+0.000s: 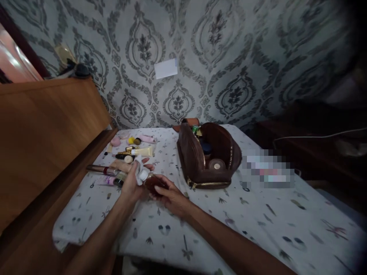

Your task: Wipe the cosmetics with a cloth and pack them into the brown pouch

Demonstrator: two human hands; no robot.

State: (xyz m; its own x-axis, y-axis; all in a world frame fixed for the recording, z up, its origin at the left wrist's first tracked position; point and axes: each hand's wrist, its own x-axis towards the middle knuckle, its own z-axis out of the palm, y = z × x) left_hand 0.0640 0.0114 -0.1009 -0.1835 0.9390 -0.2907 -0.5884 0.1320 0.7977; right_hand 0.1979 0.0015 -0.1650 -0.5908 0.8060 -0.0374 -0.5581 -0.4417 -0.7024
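My right hand (173, 196) is wrapped round a small amber-brown bottle (154, 184), tilted with its white top toward my left hand. In my left hand (132, 184) is a crumpled white wipe (139, 165), bunched by the bottle's white top; some of its fingertips show beyond the wipe. Whether the wipe touches the bottle is hard to make out. To the right of both hands stands a brown cosmetic bag (190, 160), unzipped, with a round compact-like item (217, 165) and a dark blue item (205, 149) inside.
Several cosmetics lie left of the bag, including a cream-yellow tube (145, 151), a pink-white tube (105, 180) and a long metallic tube (101, 170). They rest on a patterned white cloth (160, 244). A wooden panel (48, 141) borders the left; a blurred-out item lies right.
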